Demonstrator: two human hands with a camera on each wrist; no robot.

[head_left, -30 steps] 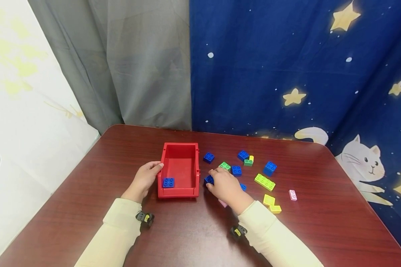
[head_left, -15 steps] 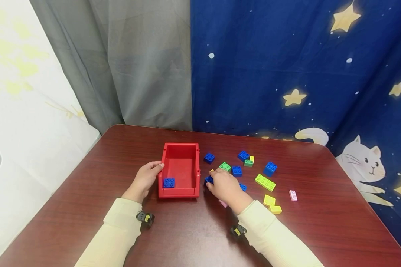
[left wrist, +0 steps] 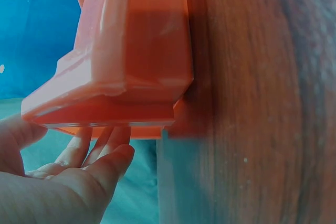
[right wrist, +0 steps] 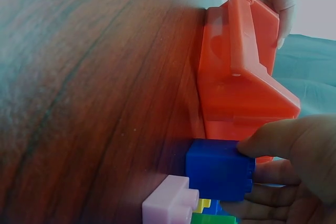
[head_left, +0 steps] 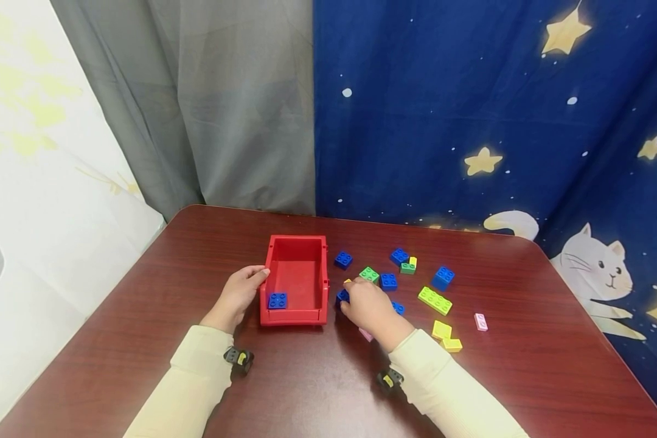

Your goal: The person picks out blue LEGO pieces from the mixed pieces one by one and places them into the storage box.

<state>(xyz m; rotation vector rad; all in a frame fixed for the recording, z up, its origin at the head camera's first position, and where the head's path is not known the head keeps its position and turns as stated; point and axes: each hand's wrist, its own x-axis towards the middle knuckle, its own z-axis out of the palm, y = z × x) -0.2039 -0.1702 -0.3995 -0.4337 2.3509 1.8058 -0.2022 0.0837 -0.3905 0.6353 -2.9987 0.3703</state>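
Container: one open-topped red plastic bin [head_left: 294, 317], upright on a glossy reddish-brown wood-grain table [head_left: 290, 383]; landmark for all places below

Left hand [head_left: 236, 295]: at the bin's left wall, thumb over the rim, fingers outside, a narrow hold on that wall

Right hand [head_left: 368, 304]: just right of the bin, pinching one chunky blue plastic studded brick [right wrist: 218, 169] between thumb and fingers; whether that brick is off the table cannot be told

Contents: one square blue plastic four-stud brick [head_left: 277, 301], in the bin's near left corner

Loose stock: one pale pink plastic studded brick [right wrist: 165, 200], right of the bin's near end; one long lime-green plastic studded brick [head_left: 435, 300], farther right of the bin

Handling, by judgement: pinch best set on the smooth side faces, clear of the studs; a straight lift should spare the pink brick; light left-hand pressure should steady the bin without tipping it

Markings: no brand, label or lettering legible on bin or bricks; any stud relief too small to read; dark blue fabric curtain [head_left: 405, 115] beyond the bin, printed with stars and a cat, no writing made out
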